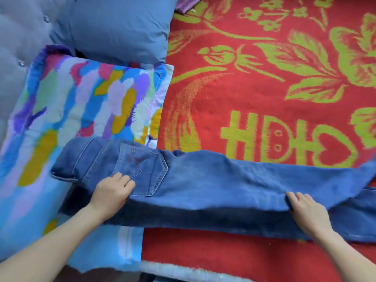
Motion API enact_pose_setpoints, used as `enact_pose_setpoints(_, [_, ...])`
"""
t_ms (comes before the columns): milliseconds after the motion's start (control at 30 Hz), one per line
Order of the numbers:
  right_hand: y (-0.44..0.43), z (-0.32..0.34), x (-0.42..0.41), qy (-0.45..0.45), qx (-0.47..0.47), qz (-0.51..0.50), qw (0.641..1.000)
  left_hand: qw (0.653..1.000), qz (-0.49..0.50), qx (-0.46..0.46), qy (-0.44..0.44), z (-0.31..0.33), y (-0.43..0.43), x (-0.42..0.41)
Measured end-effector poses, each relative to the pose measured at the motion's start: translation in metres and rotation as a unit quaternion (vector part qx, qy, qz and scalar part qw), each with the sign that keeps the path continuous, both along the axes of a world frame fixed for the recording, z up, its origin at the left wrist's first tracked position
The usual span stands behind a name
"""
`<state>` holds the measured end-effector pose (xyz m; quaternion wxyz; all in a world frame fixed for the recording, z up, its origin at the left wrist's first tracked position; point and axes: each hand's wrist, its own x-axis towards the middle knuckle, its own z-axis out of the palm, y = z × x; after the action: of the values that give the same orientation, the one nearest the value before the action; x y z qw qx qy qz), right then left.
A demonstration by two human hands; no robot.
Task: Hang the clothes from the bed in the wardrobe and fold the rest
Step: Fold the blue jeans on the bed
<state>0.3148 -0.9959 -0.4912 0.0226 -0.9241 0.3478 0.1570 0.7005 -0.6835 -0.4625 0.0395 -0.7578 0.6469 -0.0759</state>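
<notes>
Better to lower the upper leg of the jeans [213, 180] evenly onto the under leg, moving both ends together for matching seams, then to smooth from the waist at 9 o'clock, on the quilt [81, 98], toward 3 o'clock across the blanket [264, 82]. Left hand [113, 190] at 7 o'clock, at the back pocket [142, 167], fingers curled, pinching the near fold of denim; right hand [307, 210] at 5 o'clock pinching the same fold, forearms reaching toward 12 o'clock.

light: bright, even – soft shadow beneath jeans [203, 180] | focus: slightly soft | edges: wide-angle bowing
</notes>
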Motion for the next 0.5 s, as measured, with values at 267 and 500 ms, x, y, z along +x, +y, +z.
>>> enact_pose_setpoints(267, [0.064, -0.020, -0.028, 0.069, 0.063, -0.069, 0.993, 0.991, 0.073, 0.106, 0.029, -0.031, 0.071, -0.051])
enact_pose_setpoints(500, [0.081, -0.037, -0.030, 0.181, 0.072, -0.043, 0.980, 0.928, 0.182, 0.324, 0.027, -0.025, 0.041, -0.077])
